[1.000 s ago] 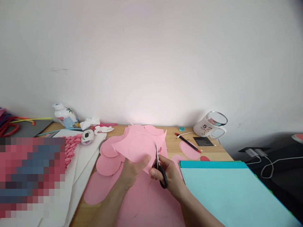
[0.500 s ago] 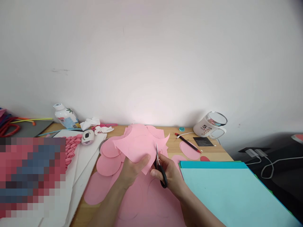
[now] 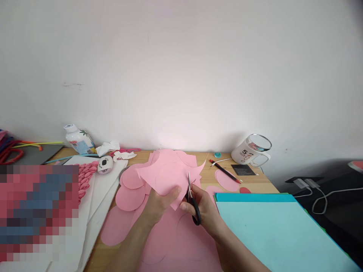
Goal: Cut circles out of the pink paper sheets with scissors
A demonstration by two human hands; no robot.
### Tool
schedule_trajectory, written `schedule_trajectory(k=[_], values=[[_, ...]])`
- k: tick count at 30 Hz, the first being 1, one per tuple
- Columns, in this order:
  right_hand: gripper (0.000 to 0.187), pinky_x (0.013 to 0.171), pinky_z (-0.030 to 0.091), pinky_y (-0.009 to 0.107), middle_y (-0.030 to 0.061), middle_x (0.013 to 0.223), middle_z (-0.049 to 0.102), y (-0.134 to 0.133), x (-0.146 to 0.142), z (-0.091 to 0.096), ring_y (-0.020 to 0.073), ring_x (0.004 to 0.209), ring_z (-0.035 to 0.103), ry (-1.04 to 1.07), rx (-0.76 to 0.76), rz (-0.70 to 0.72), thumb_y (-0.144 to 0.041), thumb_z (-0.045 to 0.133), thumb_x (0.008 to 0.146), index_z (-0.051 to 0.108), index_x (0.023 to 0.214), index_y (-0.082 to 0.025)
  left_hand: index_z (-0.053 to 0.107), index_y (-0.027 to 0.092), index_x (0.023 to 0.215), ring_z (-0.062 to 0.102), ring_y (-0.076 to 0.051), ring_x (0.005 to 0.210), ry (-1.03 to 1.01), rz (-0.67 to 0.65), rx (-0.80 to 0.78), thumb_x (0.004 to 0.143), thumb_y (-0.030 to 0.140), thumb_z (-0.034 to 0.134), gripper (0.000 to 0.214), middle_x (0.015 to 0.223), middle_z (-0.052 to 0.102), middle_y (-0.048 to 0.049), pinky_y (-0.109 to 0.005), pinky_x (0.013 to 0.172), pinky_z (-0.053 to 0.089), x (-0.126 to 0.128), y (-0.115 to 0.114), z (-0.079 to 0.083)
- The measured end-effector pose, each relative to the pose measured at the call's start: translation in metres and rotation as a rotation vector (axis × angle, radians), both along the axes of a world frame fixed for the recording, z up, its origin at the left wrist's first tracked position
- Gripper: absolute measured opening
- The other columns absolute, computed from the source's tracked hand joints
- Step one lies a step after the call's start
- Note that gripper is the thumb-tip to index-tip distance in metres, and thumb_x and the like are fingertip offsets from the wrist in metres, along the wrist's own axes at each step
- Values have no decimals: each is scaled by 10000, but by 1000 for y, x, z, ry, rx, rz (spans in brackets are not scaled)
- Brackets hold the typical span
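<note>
My left hand [image 3: 159,206] pinches a pink paper sheet [image 3: 166,178] with a circle drawn on it, holding it up over the desk. My right hand [image 3: 203,209] grips black-handled scissors [image 3: 192,202], whose blades point up into the sheet's right edge. Under both hands lies a larger pink sheet [image 3: 176,241] with faint drawn circles. Several cut pink paper circles [image 3: 129,196] lie on the wooden desk [image 3: 99,257] to the left of my hands.
Teal paper sheets [image 3: 272,230] lie at the right. A white mug [image 3: 251,151], a red pen [image 3: 225,171], a black card and a pink oval sit behind them. A bottle [image 3: 78,138], tissues, a small white device [image 3: 104,164] and white boards with pink petals are at the left.
The pink sheet has turned slightly in my left hand and the scissors have crept a little further along its edge. Both hands stay in nearly the same place.
</note>
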State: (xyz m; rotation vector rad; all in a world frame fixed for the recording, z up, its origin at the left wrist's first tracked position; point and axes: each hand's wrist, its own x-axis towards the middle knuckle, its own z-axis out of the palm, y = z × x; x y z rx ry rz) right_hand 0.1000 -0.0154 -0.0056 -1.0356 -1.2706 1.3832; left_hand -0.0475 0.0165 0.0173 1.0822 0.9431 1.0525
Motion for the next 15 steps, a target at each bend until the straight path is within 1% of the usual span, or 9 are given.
schedule_trajectory(k=[5,9,15], values=[[358,462,275,209,-57,626,385,-1,2,-2,88,538,347,20,2,9,-416,768,672,522,780,-180,654,162,996,617,-284,977,16,15,22,636,284,746,391,950,708,-90,-408,862,488,0,0,-1],[360,447,261,213,-55,620,409,-1,1,-1,86,525,335,8,-3,10,-424,759,680,498,748,-184,640,166,1046,623,-290,964,33,17,39,648,302,741,433,924,711,-93,-419,853,491,0,0,-2],[355,444,228,216,-62,600,401,-1,1,0,81,517,302,14,-11,10,-409,761,683,492,735,-183,629,166,1076,613,-274,978,17,4,37,665,312,732,448,1007,695,-98,-390,856,487,0,0,-3]])
